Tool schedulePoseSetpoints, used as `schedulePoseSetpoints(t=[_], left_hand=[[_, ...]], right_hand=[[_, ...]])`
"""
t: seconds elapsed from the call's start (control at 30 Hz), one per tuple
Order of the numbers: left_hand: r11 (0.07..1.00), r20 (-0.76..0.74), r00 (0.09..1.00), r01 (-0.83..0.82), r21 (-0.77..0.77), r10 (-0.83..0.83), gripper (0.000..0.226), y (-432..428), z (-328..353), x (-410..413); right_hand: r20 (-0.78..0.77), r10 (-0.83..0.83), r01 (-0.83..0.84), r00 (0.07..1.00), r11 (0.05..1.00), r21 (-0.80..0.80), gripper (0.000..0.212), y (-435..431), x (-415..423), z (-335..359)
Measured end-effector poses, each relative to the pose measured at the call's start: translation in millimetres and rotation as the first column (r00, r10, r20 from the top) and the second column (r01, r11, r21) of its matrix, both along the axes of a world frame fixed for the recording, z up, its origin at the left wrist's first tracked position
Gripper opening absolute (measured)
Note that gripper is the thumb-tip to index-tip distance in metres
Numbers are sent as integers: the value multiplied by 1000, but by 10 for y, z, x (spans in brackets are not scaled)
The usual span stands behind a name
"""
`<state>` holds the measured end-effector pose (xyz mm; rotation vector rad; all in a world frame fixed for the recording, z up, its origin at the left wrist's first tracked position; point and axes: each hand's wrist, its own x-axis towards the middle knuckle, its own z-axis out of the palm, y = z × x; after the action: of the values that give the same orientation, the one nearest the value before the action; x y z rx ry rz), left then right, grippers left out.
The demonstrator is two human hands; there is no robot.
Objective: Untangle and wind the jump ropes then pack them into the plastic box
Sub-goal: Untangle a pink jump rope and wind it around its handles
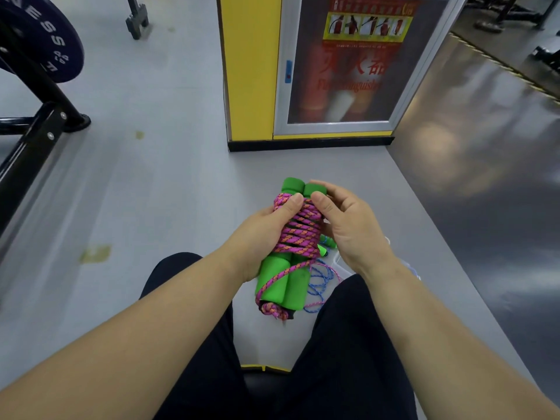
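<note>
Head view looks down over a seated person's forearms to a pair of green foam handles (286,283) held side by side above the lap. The pink-and-orange rope (300,231) is coiled in many tight turns around the upper half of the handles, and a short tail runs down across them to a knotted end (272,310) near their lower tips. The left hand (260,237) is clamped around the bundle from the side, thumb pressed on the top turns. The right hand (342,222) has its fingers curled together on the upper end of the handles, thumb against the coils.

Judging from this, winding of this rope is close to finished: only the tail seems left to tuck or secure. Below, between the knees, the clear plastic box (342,268) sits on the grey floor (151,177), mostly hidden by the hands. A thin blue-and-pink rope (318,283) lies loose in or over it, apparently not yet wound. The held bundle is not yet packed.
</note>
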<state>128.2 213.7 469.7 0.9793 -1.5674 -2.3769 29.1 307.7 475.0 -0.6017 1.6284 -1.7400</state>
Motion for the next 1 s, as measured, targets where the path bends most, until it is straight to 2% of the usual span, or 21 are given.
schedulePoseSetpoints(t=[0.07,0.1,0.17,0.23,0.37,0.43,0.5,0.57,0.67,0.73,0.83,0.87,0.9,0.93,0.97,1.0], left_hand=[[1000,13,999,-30,0,30,41,-13,4,-10],[999,16,998,-53,-5,54,42,-30,-4,-14],[996,20,996,-90,-24,91,44,-67,-9,-17],[993,21,995,-98,-59,99,47,-93,-26,-14],[992,21,996,-81,-100,84,38,-79,-48,6],[990,20,996,-83,-112,86,35,-78,-56,19],[987,28,996,-85,-137,90,36,-90,-81,32],[981,36,995,-85,-174,93,37,-98,-107,27],[973,48,995,-80,-215,93,35,-100,-150,24],[991,46,996,-70,-111,75,33,-79,-170,29],[994,64,994,-92,54,88,32,-49,-181,37],[992,72,992,-106,65,101,31,-56,-191,30],[991,80,990,-120,66,115,30,-67,-190,22],[990,85,988,-132,59,126,29,-82,-189,14],[990,89,987,-135,43,130,29,-101,-184,4],[991,89,987,-134,29,131,28,-117,-195,-6]], right_hand=[[-49,-45,47,998,998,39,32,4,4,-47],[-123,-93,101,988,993,57,32,14,15,-88],[-358,-172,204,918,978,53,23,54,53,-148],[-542,-150,211,827,976,52,19,84,93,-191],[-623,-117,195,773,979,58,10,61,114,-213],[-732,-50,176,679,980,96,6,38,80,-214],[-847,62,139,529,978,158,9,12,56,-214],[-901,132,107,414,975,193,15,-12,38,-208],[-905,173,28,389,980,199,15,-19,46,-201],[-895,209,-29,394,976,215,15,19,31,-230],[-908,236,-86,347,972,220,22,97,-22,-317],[-908,226,-87,354,974,208,22,129,-34,-365],[-889,206,-77,409,979,191,20,155,-35,-407],[-833,166,-38,527,984,173,16,179,-31,-430],[-709,107,22,697,985,170,11,186,-23,-441],[-496,48,59,867,978,198,12,177,-14,-449]])
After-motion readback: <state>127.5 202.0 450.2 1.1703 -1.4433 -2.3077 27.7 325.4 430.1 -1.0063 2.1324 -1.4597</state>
